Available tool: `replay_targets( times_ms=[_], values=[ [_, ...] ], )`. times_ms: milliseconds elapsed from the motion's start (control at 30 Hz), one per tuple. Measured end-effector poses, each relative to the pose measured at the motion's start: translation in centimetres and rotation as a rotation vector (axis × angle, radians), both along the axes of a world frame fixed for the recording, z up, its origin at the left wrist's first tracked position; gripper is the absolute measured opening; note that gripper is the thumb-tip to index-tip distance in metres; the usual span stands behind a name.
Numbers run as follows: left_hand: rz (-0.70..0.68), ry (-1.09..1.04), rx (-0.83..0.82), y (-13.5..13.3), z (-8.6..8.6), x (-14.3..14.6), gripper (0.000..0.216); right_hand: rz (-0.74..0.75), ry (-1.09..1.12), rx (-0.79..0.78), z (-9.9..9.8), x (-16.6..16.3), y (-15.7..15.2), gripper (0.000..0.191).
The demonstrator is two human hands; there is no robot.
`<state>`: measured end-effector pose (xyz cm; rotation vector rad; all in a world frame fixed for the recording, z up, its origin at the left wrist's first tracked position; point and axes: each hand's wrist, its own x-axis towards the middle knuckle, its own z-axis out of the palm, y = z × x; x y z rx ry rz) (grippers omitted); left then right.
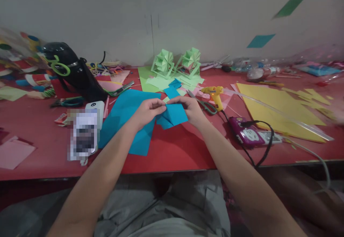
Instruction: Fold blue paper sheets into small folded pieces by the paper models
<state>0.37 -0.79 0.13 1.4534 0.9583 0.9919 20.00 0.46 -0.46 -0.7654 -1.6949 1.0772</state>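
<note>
Folded blue paper (176,114) is held over the middle of the red desk (177,154), between the person's two hands. The left hand (150,110) has a closed, pinching grip on its far left edge; the right hand (191,108) grips its far right side, fingers bent behind it. To the left, a large blue sheet (139,138) lies partly under the left forearm, with a phone (83,134) beside it. Small blue pieces (171,93) and scissors (211,108) crowd the space just beyond the hands. Farther right sit a yellow glue gun (215,93), a purple power adapter (245,131) and yellow sheets (271,104); two green paper models (164,63) stand at the far side.
</note>
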Motion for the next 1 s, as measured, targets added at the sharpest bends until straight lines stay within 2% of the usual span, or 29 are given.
replay_targets(
  times_ms=[333,600,667,767,900,1000],
  values=[
    [-0.030,-0.147,0.018,0.4,-0.6,0.2,0.038,-0.026,0.075,-0.045,-0.7,-0.4,-0.1,0.026],
    [0.186,0.019,0.107,0.5,-0.8,0.4,0.037,-0.072,0.088,-0.045,-1.0,-0.7,0.0,0.026],
    [0.116,0.015,0.055,0.5,-0.7,0.3,0.037,-0.079,0.089,-0.027,-1.1,-0.7,0.0,0.024],
    [-0.011,-0.107,-0.085,0.2,-0.3,0.4,0.032,-0.073,0.080,0.023,-1.2,-0.7,0.1,0.024],
    [0.025,-0.225,-0.233,-0.1,0.5,0.4,0.031,-0.125,-0.036,0.152,-1.4,-0.6,0.1,0.025],
    [0.039,-0.228,-0.246,-0.2,0.5,0.4,0.032,-0.165,-0.144,0.270,-1.7,-0.5,0.2,0.027]
  ],
)
